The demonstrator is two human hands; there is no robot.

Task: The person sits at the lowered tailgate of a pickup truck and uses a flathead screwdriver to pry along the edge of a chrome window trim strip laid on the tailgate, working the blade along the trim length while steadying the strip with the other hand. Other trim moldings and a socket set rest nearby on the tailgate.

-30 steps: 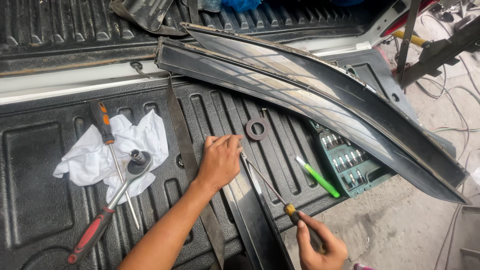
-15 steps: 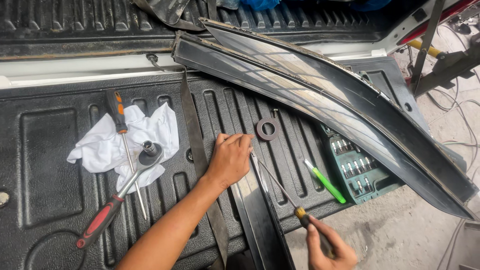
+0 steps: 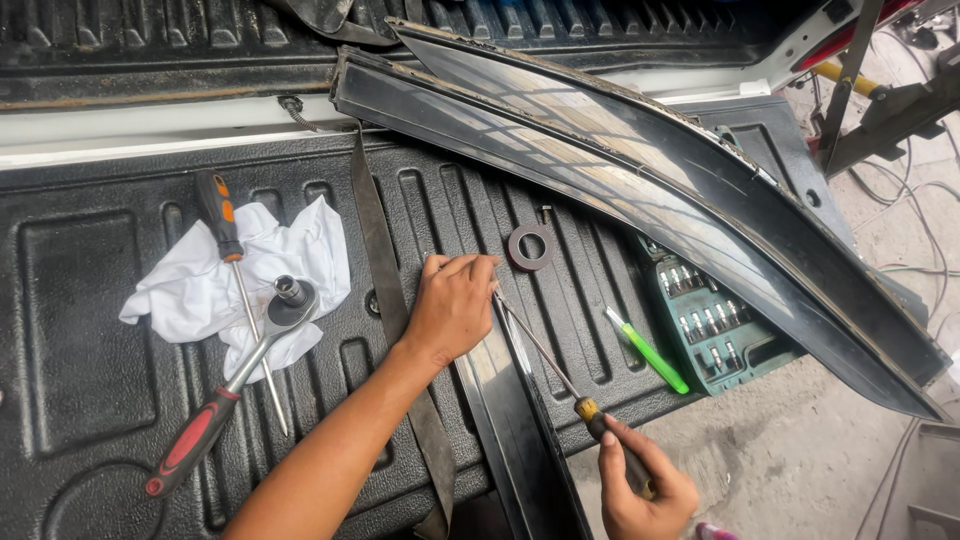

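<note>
Fingers of left hand (image 3: 455,305) spread flat on dark trim strip (image 3: 515,420); right hand (image 3: 640,490) gripping screwdriver (image 3: 545,350), tip at strip edge, seemingly mid-pry; strip not yet freed.

Glossy dark trim strip (image 3: 520,420); bare metal screwdriver (image 3: 545,350) shaft (matt handle); rough-textured black bedliner (image 3: 90,340); crumpled white cloth (image 3: 200,290).

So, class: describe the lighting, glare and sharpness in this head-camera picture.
Head view: daylight, even and soft; sky glare streaks the long curved visor; the left hand casts only a faint shadow on the ribbed black liner; the right hand and its screwdriver are sharp, with slight wide-angle bending at the edges.
</note>
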